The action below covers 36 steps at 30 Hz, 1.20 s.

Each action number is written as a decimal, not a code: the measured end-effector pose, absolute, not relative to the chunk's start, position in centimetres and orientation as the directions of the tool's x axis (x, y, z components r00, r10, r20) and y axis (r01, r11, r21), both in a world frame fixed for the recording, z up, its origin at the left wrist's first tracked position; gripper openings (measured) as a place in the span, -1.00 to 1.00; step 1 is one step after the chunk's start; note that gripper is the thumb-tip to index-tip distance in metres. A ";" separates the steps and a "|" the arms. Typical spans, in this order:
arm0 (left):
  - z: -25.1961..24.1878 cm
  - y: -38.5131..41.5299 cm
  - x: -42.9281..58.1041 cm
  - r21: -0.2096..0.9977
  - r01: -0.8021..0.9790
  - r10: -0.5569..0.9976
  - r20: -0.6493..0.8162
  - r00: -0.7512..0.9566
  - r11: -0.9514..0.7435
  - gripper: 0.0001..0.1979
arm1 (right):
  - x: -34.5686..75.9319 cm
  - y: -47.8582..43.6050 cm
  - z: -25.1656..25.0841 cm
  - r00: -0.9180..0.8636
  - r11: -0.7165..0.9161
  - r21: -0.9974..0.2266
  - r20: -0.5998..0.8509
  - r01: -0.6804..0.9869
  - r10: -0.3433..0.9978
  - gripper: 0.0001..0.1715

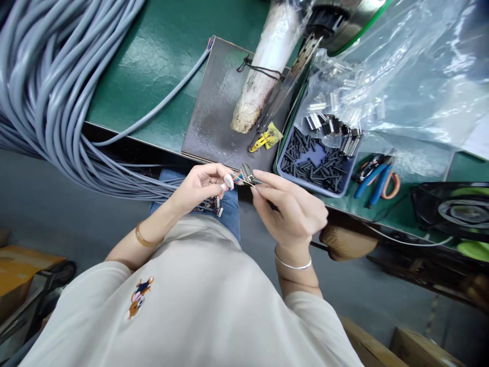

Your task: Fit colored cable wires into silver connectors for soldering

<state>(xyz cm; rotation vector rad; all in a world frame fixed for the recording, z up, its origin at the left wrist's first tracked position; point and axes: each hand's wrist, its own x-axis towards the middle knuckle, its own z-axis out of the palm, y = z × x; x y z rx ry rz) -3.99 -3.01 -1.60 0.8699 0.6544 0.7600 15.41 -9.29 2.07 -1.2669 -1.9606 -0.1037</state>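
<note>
In front of my body, my left hand is closed in a pinch on thin coloured wires, with white covers on its thumb and fingertip. A metal multi-pin connector is at the ends of these wires. My right hand has its thumb and fingers closed at the connector's right side. A thin pale strand crosses just below the connector, towards the right fingertips; whether it is a wire or a tool I cannot tell. Below my left hand, several cable ends with connectors hang over my lap.
Grey cables are heaped at left. On the green bench lie a dark board, a white wrapped roll and a yellow clip. At right are a bin of black tubes, bagged connectors, pliers and a fan.
</note>
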 end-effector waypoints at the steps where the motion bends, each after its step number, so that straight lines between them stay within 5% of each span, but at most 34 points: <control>1: -1.5 -3.0 -4.0 0.848 -0.308 0.795 -0.196 0.574 0.431 -0.83 | 15.4 -9.1 2.0 -0.236 0.514 -0.295 0.635 0.806 0.735 -0.79; 6: -1.3 -3.2 -3.7 0.883 -0.266 0.835 -0.214 0.506 0.387 -0.74 | 15.3 -8.2 1.1 -0.238 0.510 -0.285 0.635 0.812 0.734 -0.78; 17: -1.3 -3.0 -1.2 1.000 -0.026 0.988 0.004 0.157 0.000 -0.93 | 14.6 -7.5 -2.0 0.039 0.403 -0.564 0.613 0.721 0.789 -0.82; 25: -1.4 -1.8 -0.6 0.987 0.054 0.982 0.147 0.120 -0.154 -0.95 | 14.8 -6.4 -1.9 0.066 0.434 -0.591 0.639 0.680 0.767 -0.79; 36: -1.0 -1.4 -1.0 0.983 0.054 0.976 0.167 0.141 -0.176 -0.95 | 14.9 -6.0 -1.7 0.061 0.448 -0.583 0.651 0.678 0.756 -0.79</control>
